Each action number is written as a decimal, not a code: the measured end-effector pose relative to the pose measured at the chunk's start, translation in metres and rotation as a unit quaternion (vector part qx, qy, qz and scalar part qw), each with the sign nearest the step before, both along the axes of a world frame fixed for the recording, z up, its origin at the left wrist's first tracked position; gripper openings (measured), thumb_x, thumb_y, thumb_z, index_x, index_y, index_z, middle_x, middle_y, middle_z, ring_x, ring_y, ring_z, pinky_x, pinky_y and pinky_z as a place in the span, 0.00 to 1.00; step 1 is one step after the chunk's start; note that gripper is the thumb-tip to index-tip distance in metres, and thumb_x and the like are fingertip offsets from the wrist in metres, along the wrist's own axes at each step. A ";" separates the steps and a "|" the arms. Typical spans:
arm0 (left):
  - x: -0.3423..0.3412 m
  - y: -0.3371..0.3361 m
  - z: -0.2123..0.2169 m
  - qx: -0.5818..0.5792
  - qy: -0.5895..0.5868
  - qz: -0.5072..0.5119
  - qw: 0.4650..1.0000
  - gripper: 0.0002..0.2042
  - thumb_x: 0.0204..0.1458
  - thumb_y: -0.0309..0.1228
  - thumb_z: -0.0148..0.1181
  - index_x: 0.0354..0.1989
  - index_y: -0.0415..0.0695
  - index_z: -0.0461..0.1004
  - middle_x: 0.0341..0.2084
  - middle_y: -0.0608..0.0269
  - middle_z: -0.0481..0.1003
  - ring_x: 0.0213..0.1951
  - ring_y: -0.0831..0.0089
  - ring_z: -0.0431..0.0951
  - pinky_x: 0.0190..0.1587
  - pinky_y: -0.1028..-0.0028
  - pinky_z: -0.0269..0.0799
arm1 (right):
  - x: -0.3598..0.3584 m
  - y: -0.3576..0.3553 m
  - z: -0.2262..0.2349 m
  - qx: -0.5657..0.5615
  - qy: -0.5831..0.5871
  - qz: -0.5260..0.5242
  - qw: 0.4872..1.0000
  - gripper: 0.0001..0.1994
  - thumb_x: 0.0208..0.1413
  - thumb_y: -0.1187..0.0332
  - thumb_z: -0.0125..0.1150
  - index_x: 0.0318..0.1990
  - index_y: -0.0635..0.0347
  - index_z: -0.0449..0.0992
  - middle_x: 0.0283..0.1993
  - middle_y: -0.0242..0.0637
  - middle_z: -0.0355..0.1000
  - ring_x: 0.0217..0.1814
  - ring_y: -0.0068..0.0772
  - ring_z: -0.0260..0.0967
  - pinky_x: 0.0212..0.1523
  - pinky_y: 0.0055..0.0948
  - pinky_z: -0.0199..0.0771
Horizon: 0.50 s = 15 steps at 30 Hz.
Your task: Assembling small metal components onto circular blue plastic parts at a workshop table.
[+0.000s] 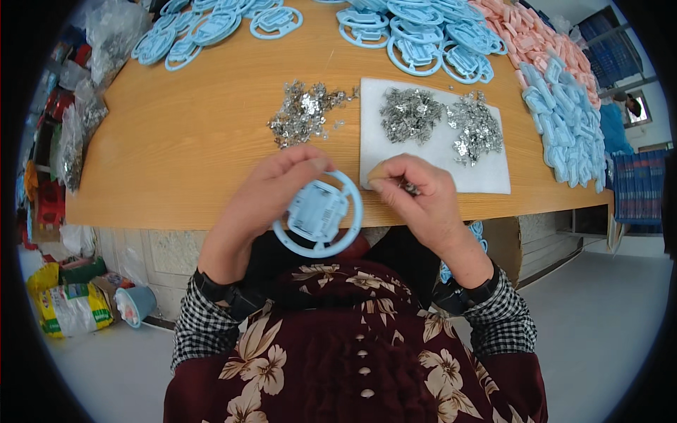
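Head view, item one: pale blue plastic ring part (318, 214), a round hoop with a squarish hub in its middle, held just off the near edge of the worktop (183, 148), above the lap. Left hand (264, 204) closed on the hoop's rim at about 10 o'clock, thumb and fingers pinching it. Likely light and stiff, smooth enough to slip; the rim looks the safest hold, the thin spokes the weakest.

Item two: small metal piece (407, 187), at 3 o'clock of the ring, pinched in the right hand (416, 194), fingers drawn narrow around it; tiny, probably easy to drop.

Item three: white mat (430, 158) at 1 o'clock, bearing two heaps of metal clips (441, 120). Loose clip heap (303, 113) at 12 o'clock. Stacks of blue ring parts (423, 35) along the far edge; pink parts (536, 35) at far right.
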State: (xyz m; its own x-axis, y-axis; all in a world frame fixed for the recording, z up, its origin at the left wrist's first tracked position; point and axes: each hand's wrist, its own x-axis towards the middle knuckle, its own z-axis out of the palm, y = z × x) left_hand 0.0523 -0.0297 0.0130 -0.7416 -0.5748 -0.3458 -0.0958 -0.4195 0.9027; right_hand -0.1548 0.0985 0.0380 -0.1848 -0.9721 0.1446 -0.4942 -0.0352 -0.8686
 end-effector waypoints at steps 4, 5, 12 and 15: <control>-0.021 0.012 0.003 -0.007 -0.017 -0.068 0.997 0.13 0.67 0.39 0.54 0.45 0.41 0.78 0.31 0.74 0.77 0.30 0.88 0.74 0.32 0.83 0.72 | 0.000 -0.006 0.005 -0.051 0.056 0.026 0.997 0.05 0.55 0.77 0.66 0.39 0.64 0.79 0.34 0.38 0.76 0.32 0.32 0.74 0.33 0.28 0.74; -0.025 0.013 0.012 0.003 0.003 -0.086 0.996 0.13 0.67 0.38 0.55 0.44 0.40 0.78 0.31 0.75 0.77 0.31 0.89 0.74 0.32 0.83 0.71 | -0.005 -0.007 0.003 -0.073 0.095 0.053 0.991 0.06 0.54 0.78 0.65 0.39 0.63 0.78 0.33 0.38 0.75 0.32 0.34 0.75 0.32 0.29 0.74; -0.035 0.014 -0.008 -0.034 0.048 -0.063 0.996 0.13 0.66 0.38 0.56 0.46 0.40 0.78 0.32 0.73 0.78 0.32 0.89 0.74 0.33 0.83 0.72 | -0.011 -0.009 -0.002 -0.041 0.066 0.005 0.997 0.11 0.53 0.77 0.67 0.44 0.61 0.77 0.32 0.38 0.75 0.33 0.34 0.76 0.34 0.30 0.75; -0.038 0.013 -0.011 -0.098 0.019 -0.076 0.992 0.12 0.67 0.38 0.56 0.44 0.41 0.77 0.30 0.74 0.78 0.31 0.90 0.74 0.33 0.83 0.71 | -0.012 -0.009 -0.004 -0.013 0.031 -0.010 0.999 0.16 0.53 0.76 0.67 0.49 0.61 0.74 0.32 0.37 0.76 0.33 0.34 0.76 0.36 0.30 0.76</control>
State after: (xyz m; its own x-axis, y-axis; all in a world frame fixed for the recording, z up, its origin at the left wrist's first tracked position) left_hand 0.0146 -0.0165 0.0025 -0.8349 -0.5093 -0.2087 -0.1094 -0.2181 0.9698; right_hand -0.1669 0.0892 0.0336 -0.1938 -0.9640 0.1819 -0.5487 -0.0472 -0.8347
